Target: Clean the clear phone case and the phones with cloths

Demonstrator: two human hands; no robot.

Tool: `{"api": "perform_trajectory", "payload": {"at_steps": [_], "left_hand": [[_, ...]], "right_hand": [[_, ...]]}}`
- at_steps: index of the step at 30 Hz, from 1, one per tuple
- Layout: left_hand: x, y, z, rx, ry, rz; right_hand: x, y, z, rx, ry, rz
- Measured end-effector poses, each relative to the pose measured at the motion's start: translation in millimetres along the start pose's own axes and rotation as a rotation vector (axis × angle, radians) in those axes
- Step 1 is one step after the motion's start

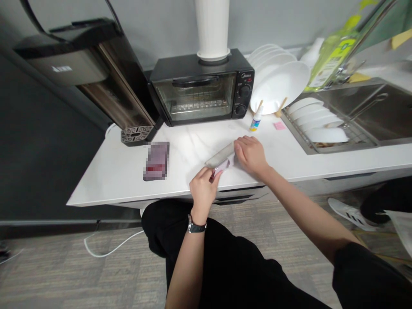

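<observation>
My right hand (251, 155) is closed in a fist around one end of a long, flat grey strip (220, 155) that looks like a blade or a ruler. The strip points left, over the counter's front part, towards my left hand. My left hand (203, 184) pinches a small flat piece with a pale pinkish face (222, 168) between thumb and fingers. This piece is just in front of the strip; whether the two touch I cannot tell. A small white glue bottle (255, 120) with a yellow base and a pink paper pad (279, 125) lie beyond my right hand.
On the white counter (106, 182) a blurred purple packet (156, 161) lies left of my hands. A water dispenser (128, 86) and a toaster oven (202, 90) stand behind. White plates (280, 81) and a sink (370, 111) with bowls are at right. A person's shoe (350, 213) shows below.
</observation>
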State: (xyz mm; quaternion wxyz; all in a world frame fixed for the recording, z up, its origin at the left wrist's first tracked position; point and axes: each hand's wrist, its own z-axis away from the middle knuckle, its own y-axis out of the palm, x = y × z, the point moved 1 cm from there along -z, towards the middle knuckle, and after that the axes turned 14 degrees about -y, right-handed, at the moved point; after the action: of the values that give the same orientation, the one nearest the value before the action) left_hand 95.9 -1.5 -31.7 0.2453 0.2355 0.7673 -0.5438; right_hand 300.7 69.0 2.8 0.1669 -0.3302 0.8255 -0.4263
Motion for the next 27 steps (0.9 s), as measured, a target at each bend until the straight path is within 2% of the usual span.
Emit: {"api": "perform_trajectory", "payload": {"at_steps": [1,3,6,8,10,13,15,17,20,22,24,27], "left_hand": [[0,0.0,0,-0.004,0.006,0.006],[1,1.1,1,-0.006,0.002,0.006],[6,3.4,3,-0.006,-0.049,0.034],[8,3.5,4,0.000,-0.075,0.038],[8,2.4,3,0.014,-0.062,0.011],[3,-0.6,2,0.022,-0.012,0.003],[1,-1.8,2,0.018,0.004,0.022],[0,-1.3,2,0.013,-0.001,0.019],[5,1.1,3,-0.003,-0.027,0.019],[7,1.7,4,-0.023,-0.034,0.036],[8,1.1,3,-0.019,-0.017,0.066],[3,-0.8,1,0.008,0.017,0.117]], "right_hand": [[0,-1,1,-0.010,0.027,0.016],[17,-1,-2,-0.020,-0.007,0.025],[60,4,-10,-0.001,-0.201,-0.034],[73,6,-13,0.023,-0.295,-0.071],[62,7,-11,0.031,-0.277,-0.078],[18,2,-5,0.005,-0.082,-0.056],[2,-2,-2,-0.011,0.018,-0.033],[9,-3,-1,-0.012,0.004,-0.025],[47,0,-4,0.006,-0.157,-0.070],[61,4,-4,0.006,-0.250,-0.101],[52,5,-2,-0.013,-0.253,-0.099],[15,3,4,-0.058,-0.064,-0.052]]}}
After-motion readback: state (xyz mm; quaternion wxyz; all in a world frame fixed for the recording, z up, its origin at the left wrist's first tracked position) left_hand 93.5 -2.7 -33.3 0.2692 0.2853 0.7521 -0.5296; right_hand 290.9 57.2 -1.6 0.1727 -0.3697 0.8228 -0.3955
